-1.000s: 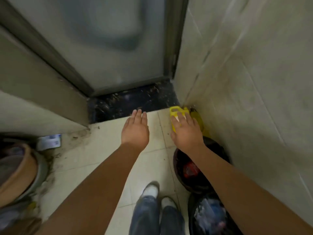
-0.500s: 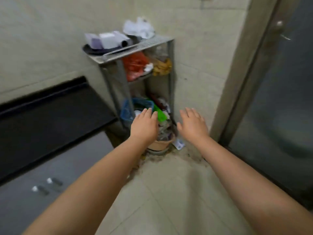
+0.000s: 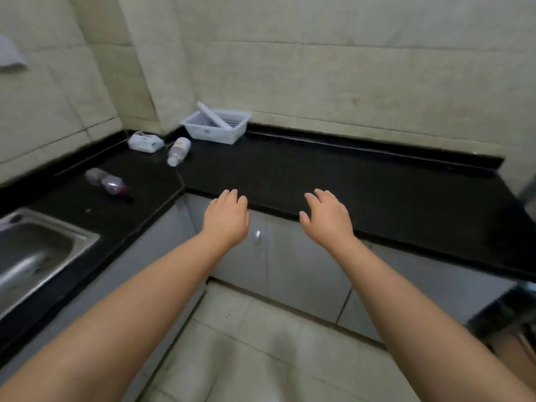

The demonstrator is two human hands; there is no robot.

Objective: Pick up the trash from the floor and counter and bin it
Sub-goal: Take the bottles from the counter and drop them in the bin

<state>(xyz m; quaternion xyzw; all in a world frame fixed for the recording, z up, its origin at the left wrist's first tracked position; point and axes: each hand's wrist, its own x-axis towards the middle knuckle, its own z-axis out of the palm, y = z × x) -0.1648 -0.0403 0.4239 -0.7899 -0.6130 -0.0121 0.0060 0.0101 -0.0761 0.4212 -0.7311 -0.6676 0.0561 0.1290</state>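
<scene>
Since half a second ago the view has swung left, off the corner rack and onto the black L-shaped worktop [image 3: 333, 175], and both arms are held out in front as before. Left hand [image 3: 226, 220] hovers palm down near the worktop's front edge, fingers loosely spread, holding nothing. Right hand [image 3: 327, 220] hovers beside it in the same way, open and empty (neither touches the stone, as far as can be seen). Trash lies well beyond them toward the corner: a clear bottle with a pink label [image 3: 106, 181] on its side on the left run, a white-capped bottle [image 3: 178, 150] also lying down near the corner, and a white pack [image 3: 146, 142] just beside it against the wall. A white basket [image 3: 216, 127] sits at the back edge. A steel sink [image 3: 34, 250] is set into the worktop at far left.
</scene>
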